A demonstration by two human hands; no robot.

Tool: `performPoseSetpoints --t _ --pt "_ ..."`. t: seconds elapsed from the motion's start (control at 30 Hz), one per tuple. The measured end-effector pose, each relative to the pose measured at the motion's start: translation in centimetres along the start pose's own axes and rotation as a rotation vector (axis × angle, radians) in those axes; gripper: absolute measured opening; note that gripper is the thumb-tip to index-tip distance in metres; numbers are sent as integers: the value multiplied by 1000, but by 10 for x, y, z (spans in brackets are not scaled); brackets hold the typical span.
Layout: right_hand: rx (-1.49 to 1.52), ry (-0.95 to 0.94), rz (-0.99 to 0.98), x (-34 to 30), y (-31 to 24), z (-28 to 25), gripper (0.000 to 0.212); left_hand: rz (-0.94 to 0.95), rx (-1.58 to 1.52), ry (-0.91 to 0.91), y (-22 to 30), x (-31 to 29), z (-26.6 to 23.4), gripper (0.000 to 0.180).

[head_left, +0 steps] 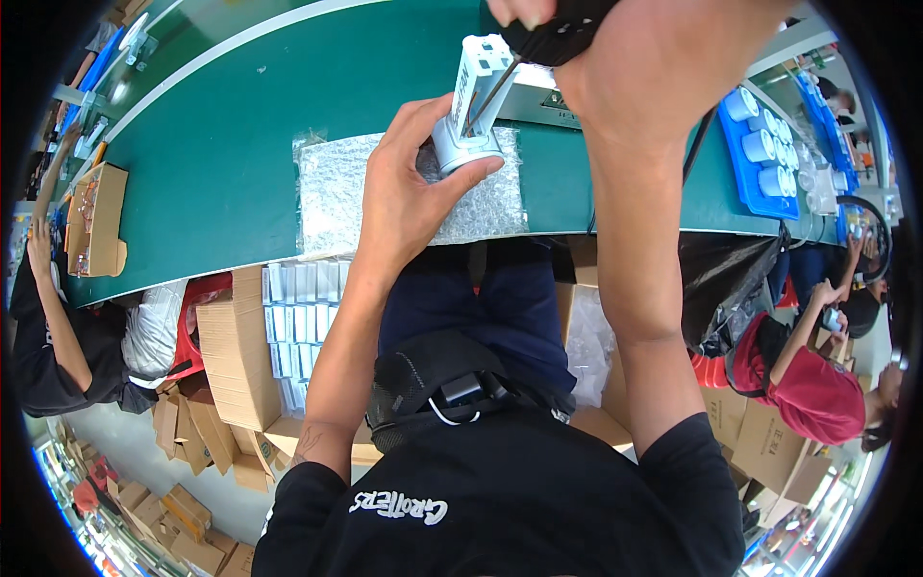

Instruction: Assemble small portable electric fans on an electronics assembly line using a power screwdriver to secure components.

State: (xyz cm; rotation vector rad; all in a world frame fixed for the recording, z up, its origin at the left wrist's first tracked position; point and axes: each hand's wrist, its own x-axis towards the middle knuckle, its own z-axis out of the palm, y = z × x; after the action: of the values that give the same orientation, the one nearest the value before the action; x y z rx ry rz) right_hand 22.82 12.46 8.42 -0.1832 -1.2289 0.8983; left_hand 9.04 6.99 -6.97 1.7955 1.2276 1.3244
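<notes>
Left hand: the left hand is curled around the base of a small white and grey device, thumb in front, fingers wrapped behind, a firm grip.
Device: it stands tilted on a sheet of bubble wrap, white upper part leaning away, round grey bottom down by the thumb.
Right hand: the right hand is closed around a black power screwdriver up at the top edge, fingers tight on the body.
Tool tip: the thin dark bit slants down into the device's open white side.
Counter: the green counter carries the bubble wrap, with a blue tray of white round parts off to the right, well apart from the hands.
Below the counter: a cardboard box sits beside rows of small white boxes by the left forearm.
Nearby: another person's arm shows at the far left.
</notes>
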Motion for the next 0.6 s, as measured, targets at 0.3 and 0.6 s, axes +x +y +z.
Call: performPoseSetpoints --t 0.3,0.6 --pt "223 -77 2 8 1 2 80 16 -78 -25 4 6 2 61" --pt "348 -181 -77 28 -41 -11 81 -51 -114 -24 -1 -2 1 61"
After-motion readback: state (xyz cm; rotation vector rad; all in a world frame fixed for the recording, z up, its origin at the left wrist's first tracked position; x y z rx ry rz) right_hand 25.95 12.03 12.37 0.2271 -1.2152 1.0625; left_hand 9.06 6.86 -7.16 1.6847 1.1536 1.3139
